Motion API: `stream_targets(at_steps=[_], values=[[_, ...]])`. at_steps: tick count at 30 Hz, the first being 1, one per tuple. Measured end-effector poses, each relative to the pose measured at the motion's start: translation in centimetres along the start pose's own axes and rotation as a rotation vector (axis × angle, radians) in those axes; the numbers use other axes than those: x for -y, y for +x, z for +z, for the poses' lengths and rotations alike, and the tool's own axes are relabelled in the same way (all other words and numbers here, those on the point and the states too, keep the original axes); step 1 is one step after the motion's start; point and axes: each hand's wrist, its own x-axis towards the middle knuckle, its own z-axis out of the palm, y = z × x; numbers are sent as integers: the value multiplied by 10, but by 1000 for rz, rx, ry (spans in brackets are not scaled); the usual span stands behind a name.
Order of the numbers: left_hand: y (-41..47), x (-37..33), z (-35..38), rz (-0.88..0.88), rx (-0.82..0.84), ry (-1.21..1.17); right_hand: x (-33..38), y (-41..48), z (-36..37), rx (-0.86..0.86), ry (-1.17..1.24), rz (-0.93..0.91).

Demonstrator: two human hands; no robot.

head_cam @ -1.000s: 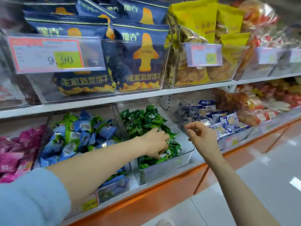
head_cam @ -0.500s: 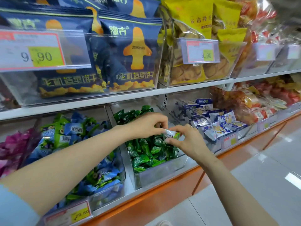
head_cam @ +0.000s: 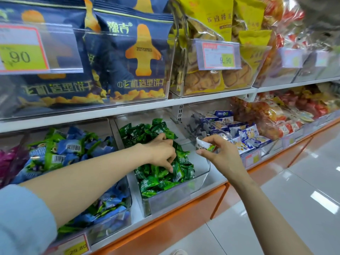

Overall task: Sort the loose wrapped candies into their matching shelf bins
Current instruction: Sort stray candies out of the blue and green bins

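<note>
Right hand pinches a white candy; check its wrapper, then release it low among its own kind. Left hand probes the green candies, grip unclear.

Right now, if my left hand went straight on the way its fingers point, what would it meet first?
The green wrapped candies in the middle bin: your left hand angles its fingers down into that pile and seems to touch it, though depth is unclear.
</note>
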Motion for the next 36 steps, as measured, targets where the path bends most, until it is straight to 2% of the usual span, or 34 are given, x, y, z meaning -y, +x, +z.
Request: stream_targets(at_steps=[2, 7, 12, 18, 25, 29, 33, 36], values=[[3, -6, 2, 17, -66, -60, 2, -1, 0, 1, 22, -5], [14, -17, 5, 25, -18, -72, 4, -1, 0, 5, 57, -12], [21, -23, 3, -16, -99, -122, 4, -2, 0, 23, 65, -10], [18, -25, -1, -37, 19, 30, 8, -3, 1, 26, 59, -31], [14, -22, -4, -38, -147, -46, 3, -2, 2, 36, 82, -25], [-3, -7, -12, -132, -291, -261, 3, -2, 1, 40, 199, 15], [-14, -5, -31, -256, -479, -712, 8, -3, 1, 175, 295, 13], [-16, -10, -43, -217, -478, -1018, 10, -3, 3, 229, 313, 12]])
